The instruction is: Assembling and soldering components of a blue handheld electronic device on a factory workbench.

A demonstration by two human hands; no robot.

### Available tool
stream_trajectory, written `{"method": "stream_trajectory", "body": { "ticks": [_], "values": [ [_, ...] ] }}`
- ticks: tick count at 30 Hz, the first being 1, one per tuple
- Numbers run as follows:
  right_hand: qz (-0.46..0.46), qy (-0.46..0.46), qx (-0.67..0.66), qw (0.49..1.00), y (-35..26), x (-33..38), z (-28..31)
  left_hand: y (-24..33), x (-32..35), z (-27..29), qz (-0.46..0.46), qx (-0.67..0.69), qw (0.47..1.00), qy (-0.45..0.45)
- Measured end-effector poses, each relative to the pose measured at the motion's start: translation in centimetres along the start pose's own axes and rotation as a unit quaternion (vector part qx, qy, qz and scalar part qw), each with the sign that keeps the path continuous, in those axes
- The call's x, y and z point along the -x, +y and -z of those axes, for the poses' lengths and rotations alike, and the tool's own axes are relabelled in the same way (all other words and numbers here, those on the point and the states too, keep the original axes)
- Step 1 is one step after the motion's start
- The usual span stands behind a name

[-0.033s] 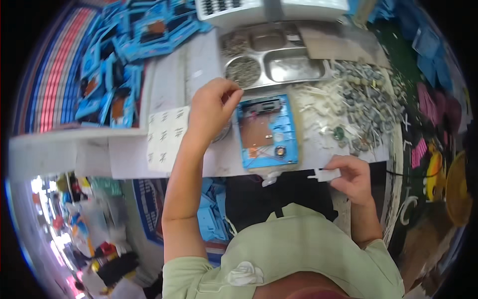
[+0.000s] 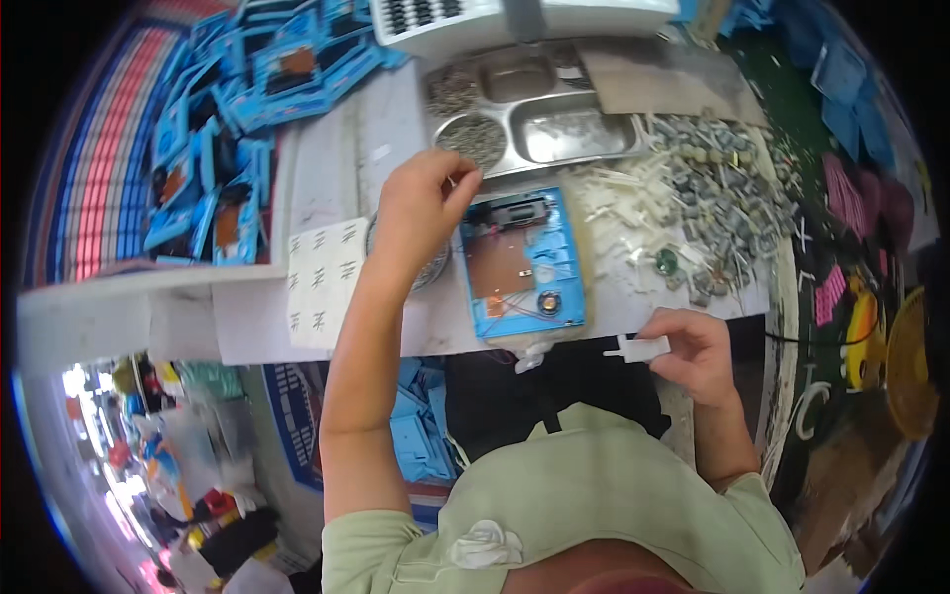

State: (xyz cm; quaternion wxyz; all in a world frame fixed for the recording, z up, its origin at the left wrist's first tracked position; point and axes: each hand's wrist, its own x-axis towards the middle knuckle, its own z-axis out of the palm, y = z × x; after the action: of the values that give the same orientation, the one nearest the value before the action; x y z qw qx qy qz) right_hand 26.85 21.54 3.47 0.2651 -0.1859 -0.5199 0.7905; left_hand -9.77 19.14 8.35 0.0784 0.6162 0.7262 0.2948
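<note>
Left hand is stretched out over the bench with fingers curled in tight, pinching something tiny near the round dish — can't make out what it is. Right hand sits at the near edge of the bench, fingers closed around a small white plastic part. Between the two hands lies an open blue tray-like case showing a brown board and a little round piece inside. Just left of the forearm there's a white sheet with rows of dark marks. A steel compartment tray sits farther back, and a heap of flat blue packages fills the left side — grey and white small parts are scattered right.
</note>
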Motion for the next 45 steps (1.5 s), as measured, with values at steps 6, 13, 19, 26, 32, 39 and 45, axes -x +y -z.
{"method": "stream_trajectory", "body": {
  "ticks": [6, 13, 19, 26, 32, 39, 45],
  "values": [
    [0.015, 0.035, 0.004, 0.999, -0.1, 1.4, 0.5, 0.1, -5.5, -5.0, -0.076, -0.048, 0.994, -0.056],
    [0.019, 0.044, 0.035, 0.998, 0.2, 0.8, 1.6, -1.2, -7.7, -6.4, -0.088, -0.108, 0.985, -0.101],
    [0.016, 0.034, 0.073, 0.997, 0.1, -0.6, 1.2, -2.1, -9.7, -7.8, -0.186, -0.149, 0.963, -0.122],
    [0.003, 0.036, 0.088, 0.995, 0.1, -1.2, 0.9, -1.2, -11.4, -10.7, -0.212, -0.258, 0.922, -0.194],
    [0.059, 0.069, 0.183, 0.979, -0.5, -1.4, 0.3, -1.6, -10.1, -7.4, -0.198, -0.101, 0.969, -0.107],
    [0.186, 0.070, 0.307, 0.931, -0.4, -2.8, -2.7, 6.3, 7.3, -0.3, 0.151, 0.473, 0.862, -0.101],
    [0.241, -0.006, 0.366, 0.899, -0.2, -4.0, -6.0, 5.9, 15.4, -3.8, 0.283, 0.742, 0.607, -0.022]
  ]
}}
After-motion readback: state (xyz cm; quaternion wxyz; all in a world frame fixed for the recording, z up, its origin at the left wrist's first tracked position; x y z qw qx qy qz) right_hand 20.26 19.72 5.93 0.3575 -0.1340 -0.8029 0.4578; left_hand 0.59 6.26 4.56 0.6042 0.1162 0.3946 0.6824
